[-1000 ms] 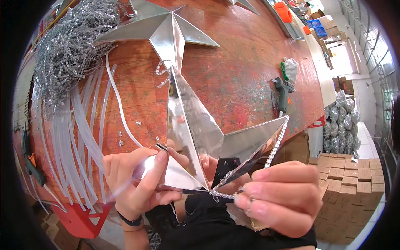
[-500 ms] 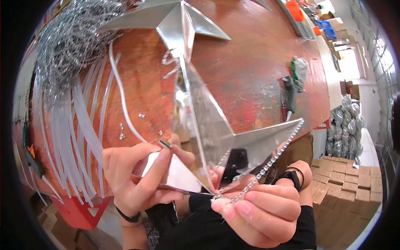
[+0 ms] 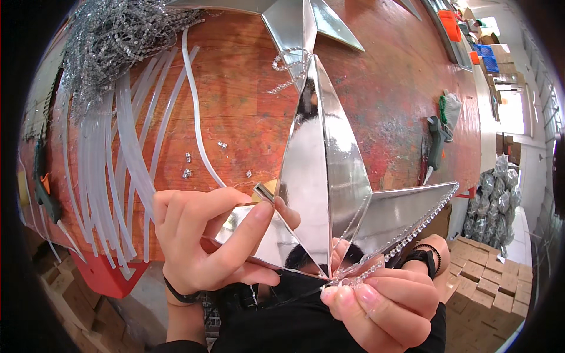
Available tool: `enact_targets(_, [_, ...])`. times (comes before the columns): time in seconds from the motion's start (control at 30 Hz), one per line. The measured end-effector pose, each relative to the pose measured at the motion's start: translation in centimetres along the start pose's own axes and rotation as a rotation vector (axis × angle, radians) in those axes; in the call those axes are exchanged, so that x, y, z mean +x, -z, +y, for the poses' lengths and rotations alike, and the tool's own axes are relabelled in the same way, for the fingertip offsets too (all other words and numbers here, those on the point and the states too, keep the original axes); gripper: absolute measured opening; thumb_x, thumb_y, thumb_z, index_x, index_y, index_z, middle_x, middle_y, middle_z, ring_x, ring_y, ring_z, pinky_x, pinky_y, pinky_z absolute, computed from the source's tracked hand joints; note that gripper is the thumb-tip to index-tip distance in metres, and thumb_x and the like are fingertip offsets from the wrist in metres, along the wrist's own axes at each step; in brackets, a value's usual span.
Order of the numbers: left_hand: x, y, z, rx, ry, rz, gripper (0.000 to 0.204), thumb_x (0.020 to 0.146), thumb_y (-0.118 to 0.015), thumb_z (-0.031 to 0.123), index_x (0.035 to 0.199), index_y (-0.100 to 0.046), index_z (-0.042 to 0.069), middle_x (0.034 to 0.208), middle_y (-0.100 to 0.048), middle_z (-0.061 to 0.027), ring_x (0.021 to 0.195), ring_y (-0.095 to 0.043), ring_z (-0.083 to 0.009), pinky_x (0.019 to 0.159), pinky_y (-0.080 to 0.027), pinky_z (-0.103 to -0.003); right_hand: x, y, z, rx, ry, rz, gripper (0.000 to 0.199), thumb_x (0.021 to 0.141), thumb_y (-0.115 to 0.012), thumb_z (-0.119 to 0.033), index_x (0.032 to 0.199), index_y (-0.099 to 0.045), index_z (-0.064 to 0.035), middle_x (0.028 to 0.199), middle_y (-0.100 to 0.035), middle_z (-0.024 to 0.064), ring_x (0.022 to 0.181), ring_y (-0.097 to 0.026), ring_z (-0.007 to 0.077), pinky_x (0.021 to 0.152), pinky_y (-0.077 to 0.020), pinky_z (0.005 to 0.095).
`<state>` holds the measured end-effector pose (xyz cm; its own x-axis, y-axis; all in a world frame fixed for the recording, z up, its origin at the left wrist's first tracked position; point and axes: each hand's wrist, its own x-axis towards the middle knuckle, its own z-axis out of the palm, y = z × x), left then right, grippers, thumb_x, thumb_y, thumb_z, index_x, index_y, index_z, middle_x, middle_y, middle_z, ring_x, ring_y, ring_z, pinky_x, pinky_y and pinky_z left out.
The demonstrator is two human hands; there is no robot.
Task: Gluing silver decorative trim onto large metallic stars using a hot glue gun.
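Observation:
A mirrored silver star (image 3: 309,194) with raised facets leans over the near table edge toward me. My left hand (image 3: 209,238) is closed on its left point, fingers on both sides. A small dark-ended metal piece (image 3: 263,192) shows at those fingertips; I cannot tell whether it is loose or part of the star. My right hand (image 3: 385,303) pinches a silver bead string (image 3: 406,234) against the star's near inner corner. From there the beads run along the edge of the right point to its tip. A white cord (image 3: 197,112) passes behind my left hand.
A second silver star (image 3: 288,26) lies farther back with a curl of beads on it. At left are a heap of silver bead strings (image 3: 112,44) and translucent glue sticks (image 3: 94,176). Glue guns lie left (image 3: 47,197) and right (image 3: 435,141). Cartons (image 3: 488,276) stand at right.
The view has shifted, so the table and most things on it appear farther right. Reflections on the star have changed. Both hands keep their hold, the right one still pinching the bead string.

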<state>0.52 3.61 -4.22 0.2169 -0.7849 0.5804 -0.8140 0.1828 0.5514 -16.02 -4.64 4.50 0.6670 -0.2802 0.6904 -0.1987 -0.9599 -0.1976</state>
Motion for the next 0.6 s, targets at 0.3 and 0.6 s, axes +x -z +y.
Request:
enact_targets(0.3, [0.0, 0.0, 0.2, -0.016, 0.022, 0.024, 0.051, 0.081, -0.051, 0.061, 0.100, -0.067, 0.016, 0.090, -0.061, 0.0016, 0.073, -0.052, -0.0137, 0.065, -0.030, -0.030, -0.4, 0.2, 1.5, 0.039, 0.197, -0.027, 0.016, 0.060, -0.073, -0.004, 0.075, -0.069, -0.0009, 0.081, -0.058, 0.0057, 0.063, -0.055, 0.0162, 0.056, -0.0429, 0.0245])
enact_targets(0.6, [0.1, -0.3, 0.2, -0.017, 0.020, 0.015, 0.053, 0.081, -0.049, 0.061, 0.105, -0.065, 0.017, 0.090, -0.060, 0.0017, 0.073, -0.052, -0.0134, 0.064, -0.031, -0.030, 0.4, -0.4, -0.4, -0.121, -0.055, 0.024, 0.018, 0.054, -0.071, -0.005, 0.072, -0.069, -0.0020, 0.074, -0.058, 0.0028, 0.057, -0.053, 0.0151, 0.054, -0.0426, 0.0241])
